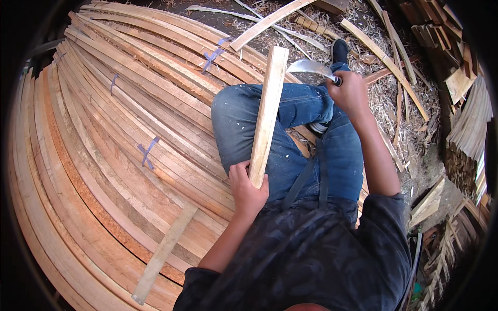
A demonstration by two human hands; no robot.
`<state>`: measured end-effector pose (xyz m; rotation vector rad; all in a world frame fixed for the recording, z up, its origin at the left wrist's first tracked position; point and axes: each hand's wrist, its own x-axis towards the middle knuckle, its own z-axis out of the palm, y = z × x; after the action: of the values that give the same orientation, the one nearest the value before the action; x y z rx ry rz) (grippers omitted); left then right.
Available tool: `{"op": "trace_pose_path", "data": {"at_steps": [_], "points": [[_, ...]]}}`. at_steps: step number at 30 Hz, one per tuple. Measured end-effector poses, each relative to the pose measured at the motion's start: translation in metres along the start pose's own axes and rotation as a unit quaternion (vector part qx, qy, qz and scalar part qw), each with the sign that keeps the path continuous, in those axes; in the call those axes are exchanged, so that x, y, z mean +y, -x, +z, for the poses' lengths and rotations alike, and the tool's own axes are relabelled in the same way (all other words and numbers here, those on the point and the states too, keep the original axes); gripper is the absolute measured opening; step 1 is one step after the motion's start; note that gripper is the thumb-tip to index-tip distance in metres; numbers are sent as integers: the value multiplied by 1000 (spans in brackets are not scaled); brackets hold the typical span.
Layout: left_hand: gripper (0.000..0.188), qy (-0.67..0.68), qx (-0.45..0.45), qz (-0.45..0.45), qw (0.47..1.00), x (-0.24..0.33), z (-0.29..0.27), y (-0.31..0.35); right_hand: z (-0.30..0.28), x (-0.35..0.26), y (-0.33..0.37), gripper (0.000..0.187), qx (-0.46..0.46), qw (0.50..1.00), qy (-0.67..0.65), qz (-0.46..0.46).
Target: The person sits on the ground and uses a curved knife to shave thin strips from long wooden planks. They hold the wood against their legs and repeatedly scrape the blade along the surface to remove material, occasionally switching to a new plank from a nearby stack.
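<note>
Head view: left hand (247, 191) grips wooden bar (268, 118); right hand (348, 94), knife (311, 67) (curved).

I see my left hand (248, 190) low and near the middle of the view, close to the body, its thumb (266, 182) on the right side and its fingers (237, 168) curled on the left, in a pinching hold. The left forearm (226, 241) slants up to it from the lower edge, bare below the elbow. My right hand (348, 95) is higher and farther out, bunched into a full fist with the back of it turned up toward me. The right forearm (377, 147) stretches forward, leaning slightly left. The two hands are well apart. Below them my left knee (228, 106) is bent outward.
</note>
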<state>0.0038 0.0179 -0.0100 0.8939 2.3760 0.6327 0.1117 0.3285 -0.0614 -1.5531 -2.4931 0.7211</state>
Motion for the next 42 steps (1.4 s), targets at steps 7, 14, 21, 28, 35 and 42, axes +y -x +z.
{"op": "trace_pose_path", "data": {"at_steps": [7, 14, 21, 28, 35, 42], "points": [[43, -13, 7, 3, 1000, -1, 1, -1, 32, -27, -25, 21, 29, 999, 22, -31], [44, -26, 0, 6, 1000, -1, -1, -6, 23, 38, -81, 31, 86, 988, -48, 119], [46, -36, 7, 11, 999, 3, 7, 3, 32, -35, 90, 21, -112, 979, -170, -23], [59, -118, -1, 33, 992, 11, 8, 7, 33, -31, 67, 16, -48, 993, -20, -104], [69, -124, 17, 67, 990, 12, 21, 10, -5, 48, -57, 26, 59, 991, 74, 95], [72, -105, 14, 62, 992, 7, 19, 12, -11, -15, 37, 18, -51, 994, 24, -96]]}}
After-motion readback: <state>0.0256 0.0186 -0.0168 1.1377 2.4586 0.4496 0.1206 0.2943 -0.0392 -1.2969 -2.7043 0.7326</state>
